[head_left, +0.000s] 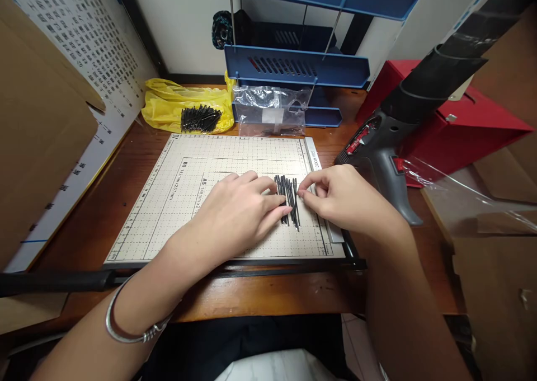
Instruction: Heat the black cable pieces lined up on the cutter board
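Observation:
A row of thin black wire-like pieces point(295, 202) with pale tips lies on the gridded board of a paper trimmer point(168, 202). Over its left side curves my left hand point(245, 205), the thumb and fingers closed down on the pieces. My right hand point(338, 193) is at the right edge of the row, thumb and forefinger pinched together against the outermost piece. Whether that piece is lifted cannot be seen. More black pieces point(201, 118) lie in a heap on a yellow plastic bag point(184, 93) behind the board.
A clear plastic bag point(272, 109) rests before a blue tiered rack point(297, 65). To the right, a dark heat-gun-like tool point(386, 151) stands near a red box point(465, 109). The trimmer's black handle point(59, 282) extends left, and cardboard point(37, 107) rises at the left.

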Demonstrator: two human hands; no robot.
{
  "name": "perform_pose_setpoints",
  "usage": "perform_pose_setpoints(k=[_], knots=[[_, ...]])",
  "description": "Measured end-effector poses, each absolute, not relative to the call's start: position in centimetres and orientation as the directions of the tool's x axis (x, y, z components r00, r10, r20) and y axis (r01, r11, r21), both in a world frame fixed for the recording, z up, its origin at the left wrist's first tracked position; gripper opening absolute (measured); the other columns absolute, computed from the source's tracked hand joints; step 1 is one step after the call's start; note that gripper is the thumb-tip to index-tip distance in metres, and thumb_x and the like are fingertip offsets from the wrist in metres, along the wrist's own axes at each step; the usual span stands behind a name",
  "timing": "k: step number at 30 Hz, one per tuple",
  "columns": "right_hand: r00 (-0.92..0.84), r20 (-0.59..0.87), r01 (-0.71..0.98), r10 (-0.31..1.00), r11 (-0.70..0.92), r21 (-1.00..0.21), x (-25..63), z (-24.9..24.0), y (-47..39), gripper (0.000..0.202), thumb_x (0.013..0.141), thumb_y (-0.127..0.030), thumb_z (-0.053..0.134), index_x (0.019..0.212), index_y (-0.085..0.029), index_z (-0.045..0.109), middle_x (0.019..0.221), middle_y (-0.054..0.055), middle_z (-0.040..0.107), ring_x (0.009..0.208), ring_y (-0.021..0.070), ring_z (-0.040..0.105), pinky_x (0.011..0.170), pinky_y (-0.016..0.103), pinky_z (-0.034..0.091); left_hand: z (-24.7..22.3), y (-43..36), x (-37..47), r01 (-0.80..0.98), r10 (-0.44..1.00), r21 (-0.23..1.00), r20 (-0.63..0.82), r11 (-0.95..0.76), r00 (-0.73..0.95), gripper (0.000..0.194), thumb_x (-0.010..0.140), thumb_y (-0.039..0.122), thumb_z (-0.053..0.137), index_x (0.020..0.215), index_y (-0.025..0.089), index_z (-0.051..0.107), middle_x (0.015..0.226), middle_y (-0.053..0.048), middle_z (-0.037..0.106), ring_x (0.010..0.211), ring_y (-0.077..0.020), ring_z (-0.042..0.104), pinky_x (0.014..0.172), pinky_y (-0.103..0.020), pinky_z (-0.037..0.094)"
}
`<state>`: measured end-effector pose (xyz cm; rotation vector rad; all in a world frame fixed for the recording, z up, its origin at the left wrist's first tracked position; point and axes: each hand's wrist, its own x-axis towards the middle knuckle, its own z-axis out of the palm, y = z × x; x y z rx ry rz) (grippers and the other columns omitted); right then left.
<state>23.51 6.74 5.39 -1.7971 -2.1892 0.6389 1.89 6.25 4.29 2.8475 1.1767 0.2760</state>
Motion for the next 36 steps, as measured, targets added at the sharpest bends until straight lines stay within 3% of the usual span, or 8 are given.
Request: perform_pose_setpoints(k=[7, 13, 20, 26, 32, 36], knots=[[-0.233, -0.105, 0.870, 0.967, 0.159, -0.467, 23.30, 5.41, 6.77, 0.021, 0.080, -0.027, 0.057, 0.078, -0.024, 0.077, 0.054, -0.002, 0.055, 0.050, 0.0075, 0.042, 0.052, 0.025, 0.029, 4.31, 6.35, 2.08, 0.712, 0.723, 0.125, 0.130, -0.691, 0.679, 0.035, 0.107, 0.043, 0.050, 0.121, 0.024, 0.076, 0.117, -0.003, 0.075, 0.101, -0.0269, 0.067, 0.078, -0.041, 0.051], [-0.167, -0.073, 0.892, 0.983, 0.119, -0.436, 23.21, 5.04, 6.92, 0.025, 0.084, -0.045, 0.063, 0.081, -0.024, 0.077, 0.061, 0.000, 0.060, 0.057, 0.0096, 0.046, 0.055, 0.025, 0.031, 4.35, 6.28, 2.01, 0.711, 0.720, 0.116, 0.126, -0.694, 0.682, 0.037, 0.107, 0.044, 0.049, 0.109, 0.026, 0.081, 0.116, -0.003, 0.074, 0.096, -0.0259, 0.066, 0.075, -0.040, 0.049], [-0.181, -0.096, 0.888, 0.979, 0.121, -0.443, 23.33, 5.06, 6.74, 0.017, 0.079, -0.028, 0.059, 0.079, -0.025, 0.076, 0.053, -0.003, 0.054, 0.050, 0.0084, 0.043, 0.052, 0.026, 0.030, 4.13, 6.27, 1.99, 0.707, 0.717, 0.121, 0.152, -0.697, 0.681, 0.036, 0.107, 0.044, 0.050, 0.109, 0.025, 0.081, 0.113, -0.004, 0.074, 0.097, -0.0261, 0.066, 0.077, -0.039, 0.049], [-0.181, -0.095, 0.889, 0.979, 0.121, -0.442, 23.16, 5.20, 6.74, 0.018, 0.080, -0.030, 0.059, 0.081, -0.024, 0.076, 0.053, -0.003, 0.054, 0.051, 0.0086, 0.044, 0.053, 0.025, 0.031, 4.09, 6.11, 2.02, 0.713, 0.721, 0.111, 0.150, -0.692, 0.676, 0.038, 0.105, 0.044, 0.053, 0.130, 0.020, 0.069, 0.115, -0.007, 0.072, 0.103, -0.0283, 0.065, 0.081, -0.042, 0.053], [-0.212, -0.110, 0.882, 0.971, 0.141, -0.450, 23.03, 5.15, 6.76, 0.020, 0.082, -0.040, 0.062, 0.081, -0.025, 0.076, 0.054, -0.002, 0.056, 0.051, 0.0090, 0.045, 0.054, 0.026, 0.031, 4.24, 6.04, 2.00, 0.709, 0.714, 0.089, 0.099, -0.700, 0.693, 0.036, 0.106, 0.045, 0.050, 0.124, 0.024, 0.073, 0.120, -0.008, 0.067, 0.105, -0.0289, 0.063, 0.081, -0.044, 0.055], [-0.206, -0.108, 0.885, 0.972, 0.138, -0.445, 23.14, 5.14, 6.77, 0.019, 0.082, -0.035, 0.061, 0.079, -0.024, 0.076, 0.056, -0.001, 0.057, 0.053, 0.0090, 0.045, 0.055, 0.026, 0.031, 4.43, 6.10, 2.12, 0.716, 0.721, 0.087, 0.083, -0.693, 0.688, 0.036, 0.107, 0.045, 0.049, 0.123, 0.026, 0.074, 0.119, -0.007, 0.068, 0.104, -0.0282, 0.063, 0.081, -0.044, 0.055]])
